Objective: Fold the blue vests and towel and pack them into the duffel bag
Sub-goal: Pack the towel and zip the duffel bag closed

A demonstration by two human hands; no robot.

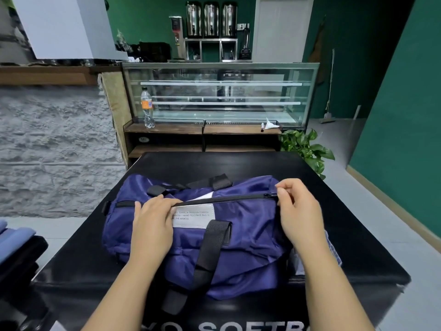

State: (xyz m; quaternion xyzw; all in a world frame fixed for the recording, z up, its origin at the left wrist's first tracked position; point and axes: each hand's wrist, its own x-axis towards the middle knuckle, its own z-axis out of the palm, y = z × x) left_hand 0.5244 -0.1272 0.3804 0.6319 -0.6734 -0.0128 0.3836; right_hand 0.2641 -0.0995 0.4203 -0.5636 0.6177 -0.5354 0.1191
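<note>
Two hands work on the duffel bag (214, 237), which lies at the centre of the black table (346, 211). Left hand (152, 225) rests on the bag top at 9 o'clock, fingers curled over the zipper edge. Right hand (298, 211) pinches the zipper pull (269, 195) at 3 o'clock. A white slit shows along the zipper line; whether it is opening or closing cannot be determined. Folded blue fabric (14, 237) lies at 8 o'clock, apparently unpacked.
</note>
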